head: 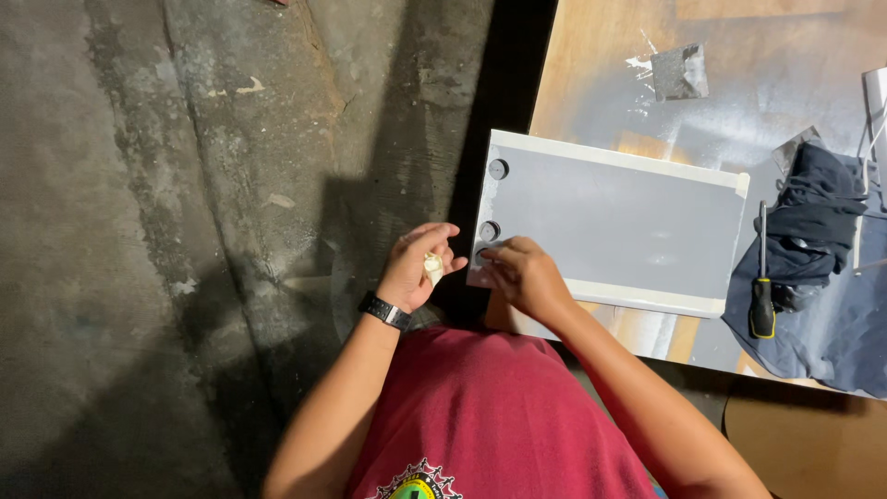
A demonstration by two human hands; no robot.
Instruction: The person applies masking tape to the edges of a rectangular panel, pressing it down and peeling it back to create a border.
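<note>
A grey rectangular panel (614, 217) with white taped edges lies on a wooden worktop. Along its left edge are round dark holes or fittings (498, 169), with another (489, 231) lower down. My right hand (522, 273) rests on the panel's near left corner, its fingertips pinched at a round fitting there. My left hand (418, 263), with a black watch on the wrist, hovers just left of the panel and holds a small crumpled whitish lump (432, 266) between its fingers.
A screwdriver with a black and yellow handle (761, 291) lies on a dark cloth (818, 240) right of the panel. A grey square scrap (679, 71) sits on the paint-marked worktop (601, 65). Rough concrete floor (185, 231) fills the left.
</note>
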